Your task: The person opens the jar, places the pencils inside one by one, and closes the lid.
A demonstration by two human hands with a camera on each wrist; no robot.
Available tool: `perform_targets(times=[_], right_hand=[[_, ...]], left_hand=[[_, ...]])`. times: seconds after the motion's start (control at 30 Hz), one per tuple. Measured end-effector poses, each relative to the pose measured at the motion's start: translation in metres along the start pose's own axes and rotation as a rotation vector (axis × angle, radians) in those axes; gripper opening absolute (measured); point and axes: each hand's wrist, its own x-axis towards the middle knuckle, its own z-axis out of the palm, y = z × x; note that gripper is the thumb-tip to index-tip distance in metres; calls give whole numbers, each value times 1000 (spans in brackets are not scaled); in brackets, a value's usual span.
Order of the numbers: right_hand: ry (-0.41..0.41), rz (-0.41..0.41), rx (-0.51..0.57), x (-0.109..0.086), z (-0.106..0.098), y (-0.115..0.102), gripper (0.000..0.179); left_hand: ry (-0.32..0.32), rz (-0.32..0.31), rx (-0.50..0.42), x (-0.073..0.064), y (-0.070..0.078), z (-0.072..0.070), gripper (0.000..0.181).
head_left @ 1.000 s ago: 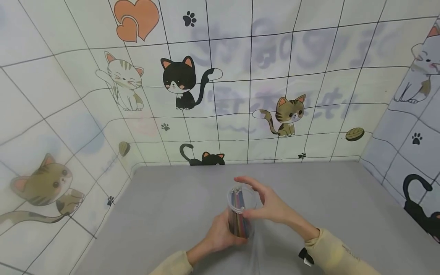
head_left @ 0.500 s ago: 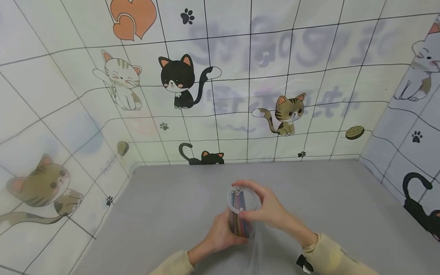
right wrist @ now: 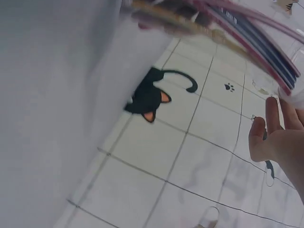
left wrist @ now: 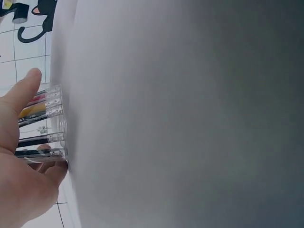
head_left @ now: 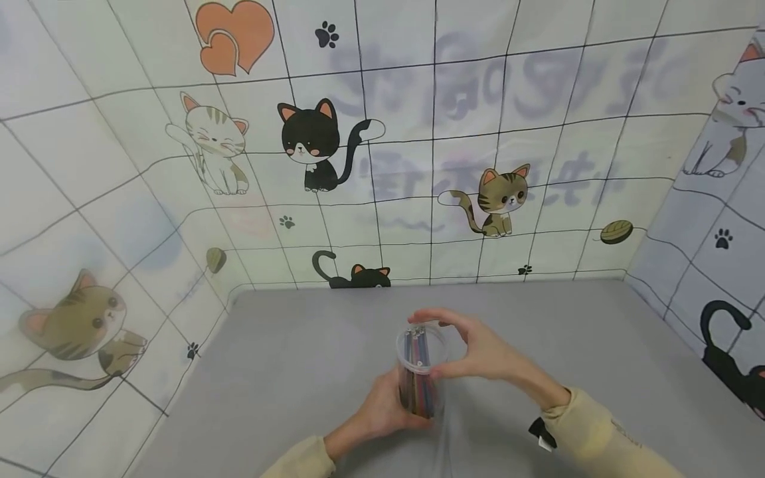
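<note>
A clear plastic jar stands upright near the middle of the table, full of coloured pens. My left hand grips its lower part from the left, thumb across the near side. In the left wrist view, the clear-tipped pen ends show between thumb and fingers. At the top, my right hand holds the clear round lid, fingers at the far rim and thumb at the near rim. The right wrist view has slanting pens blurred above the fingers of my right hand.
The grey tabletop runs back to a cat-printed cloth wall, with more cloth at both sides. A small black item with a white tab lies by my right sleeve, which partly covers it.
My right hand closes in slightly on the lid half a second ago, then shifts a little right, with its thumb sliding right along the near rim. My left hand keeps its grip.
</note>
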Motion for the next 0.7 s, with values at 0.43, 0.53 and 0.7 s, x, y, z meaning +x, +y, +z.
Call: perform_targets(times=[0.43, 0.53, 0.7], right_hand=[[-44, -60, -189, 7, -8, -1, 76], [-14, -56, -204, 7, -5, -2, 72], [107, -66, -249, 2, 8, -2, 68]], left_hand=[[10, 38, 14, 0, 0, 0, 87], [23, 40, 23, 1, 0, 0, 86], [63, 44, 31, -1, 3, 3, 85]])
